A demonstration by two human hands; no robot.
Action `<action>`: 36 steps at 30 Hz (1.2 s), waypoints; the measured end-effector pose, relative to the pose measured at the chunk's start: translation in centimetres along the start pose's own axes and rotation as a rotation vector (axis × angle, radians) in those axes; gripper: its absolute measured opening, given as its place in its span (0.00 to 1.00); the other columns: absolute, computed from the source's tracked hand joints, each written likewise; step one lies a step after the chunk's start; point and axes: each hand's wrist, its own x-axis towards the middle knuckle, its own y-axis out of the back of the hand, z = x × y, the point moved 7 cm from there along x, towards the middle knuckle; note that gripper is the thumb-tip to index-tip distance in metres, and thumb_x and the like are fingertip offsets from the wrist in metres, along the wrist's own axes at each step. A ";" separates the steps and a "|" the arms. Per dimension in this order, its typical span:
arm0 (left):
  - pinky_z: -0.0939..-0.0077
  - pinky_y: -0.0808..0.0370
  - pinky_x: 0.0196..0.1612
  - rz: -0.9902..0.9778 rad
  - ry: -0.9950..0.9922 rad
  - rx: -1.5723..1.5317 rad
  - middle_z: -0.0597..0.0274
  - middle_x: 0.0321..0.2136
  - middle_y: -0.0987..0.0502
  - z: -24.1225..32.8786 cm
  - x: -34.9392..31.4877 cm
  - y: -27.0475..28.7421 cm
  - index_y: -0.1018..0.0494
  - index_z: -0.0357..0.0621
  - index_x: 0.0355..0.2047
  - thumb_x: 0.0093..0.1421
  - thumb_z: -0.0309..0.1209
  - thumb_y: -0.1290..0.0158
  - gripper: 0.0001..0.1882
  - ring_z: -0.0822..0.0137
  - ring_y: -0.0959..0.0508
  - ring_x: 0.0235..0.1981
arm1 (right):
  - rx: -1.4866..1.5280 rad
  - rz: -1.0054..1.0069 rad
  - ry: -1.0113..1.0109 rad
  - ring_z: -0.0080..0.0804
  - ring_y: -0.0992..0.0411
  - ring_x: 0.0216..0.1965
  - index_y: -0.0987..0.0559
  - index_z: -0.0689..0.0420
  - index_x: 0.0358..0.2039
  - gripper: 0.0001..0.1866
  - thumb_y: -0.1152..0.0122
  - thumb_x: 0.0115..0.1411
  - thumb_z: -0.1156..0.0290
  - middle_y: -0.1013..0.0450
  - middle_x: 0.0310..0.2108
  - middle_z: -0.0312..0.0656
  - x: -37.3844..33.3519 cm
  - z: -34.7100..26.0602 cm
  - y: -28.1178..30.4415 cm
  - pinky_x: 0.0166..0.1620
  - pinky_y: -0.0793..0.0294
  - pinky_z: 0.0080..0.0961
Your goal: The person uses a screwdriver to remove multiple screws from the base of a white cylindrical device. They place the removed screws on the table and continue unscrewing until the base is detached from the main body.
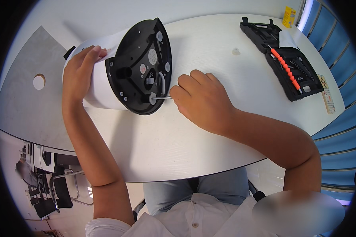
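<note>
Screwdriver shaft [165, 97] meets the black base [140, 67] of a white cylindrical appliance [97, 81] lying sideways, centre-left on the bench [178, 138]; right hand [201, 98] grips the driver, left hand [80, 73] clasps the body, steadying it.

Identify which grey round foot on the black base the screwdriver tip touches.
The lowest foot, at the base's bottom edge, meets the screwdriver shaft from the right hand; the others sit higher.
</note>
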 end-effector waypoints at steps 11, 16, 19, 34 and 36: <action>0.77 0.33 0.46 0.003 0.015 0.000 0.57 0.35 0.19 0.2 -0.1 -0.1 0.21 0.40 0.38 0.58 0.49 0.56 0.25 0.65 0.24 0.38 | -0.083 -0.003 0.008 0.26 0.38 0.30 0.28 0.50 0.22 0.05 0.40 0.46 0.73 0.38 0.24 0.31 -0.2 0.4 -0.4 0.29 0.43 0.25; 0.78 0.33 0.46 0.001 0.015 -0.007 0.59 0.36 0.19 0.0 -0.1 0.0 0.21 0.40 0.38 0.58 0.49 0.56 0.25 0.65 0.23 0.38 | -0.016 -0.013 -0.074 0.30 0.34 0.29 0.27 0.52 0.25 0.05 0.41 0.47 0.76 0.34 0.24 0.34 -0.2 1.7 -0.9 0.29 0.41 0.29; 0.76 0.32 0.45 0.024 -0.006 0.008 0.58 0.35 0.19 0.1 -0.1 0.1 0.21 0.40 0.37 0.58 0.50 0.56 0.26 0.64 0.23 0.37 | 0.247 -0.063 -0.271 0.36 0.30 0.28 0.28 0.54 0.30 0.08 0.42 0.48 0.77 0.30 0.25 0.38 -0.4 3.0 -2.0 0.30 0.36 0.34; 0.69 0.33 0.35 0.032 -0.017 0.161 0.53 0.25 0.23 2.6 -1.1 0.2 0.21 0.43 0.30 0.56 0.51 0.58 0.25 0.57 0.27 0.29 | 0.591 -0.219 -0.366 0.42 0.26 0.32 0.29 0.56 0.35 0.14 0.36 0.50 0.67 0.28 0.32 0.42 1.5 0.5 -5.5 0.33 0.27 0.35; 0.68 0.33 0.35 0.034 -0.009 0.171 0.53 0.24 0.23 2.6 -1.1 0.2 0.22 0.42 0.30 0.56 0.51 0.58 0.25 0.56 0.27 0.28 | 0.618 -0.263 -0.430 0.42 0.26 0.32 0.29 0.56 0.34 0.13 0.38 0.49 0.69 0.27 0.31 0.42 1.5 0.6 -5.5 0.33 0.27 0.35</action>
